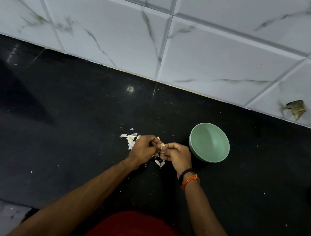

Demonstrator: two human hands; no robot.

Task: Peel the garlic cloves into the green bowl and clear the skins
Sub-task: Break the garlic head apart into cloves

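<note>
Black counter [70,126] under white tiled wall [104,22], loose garlic skins [131,139] behind the left hand [143,148], green bowl [209,142] upright just beside the right hand [178,154], both hands pinching one garlic clove [162,145] between them, its long axis too hidden to tell.

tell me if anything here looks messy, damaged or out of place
Papery garlic skins lie scattered on the black counter beside the left hand, with more flakes below both hands. On the tiled wall at far right, a chipped hole breaks one tile. The green bowl sits upright.
</note>
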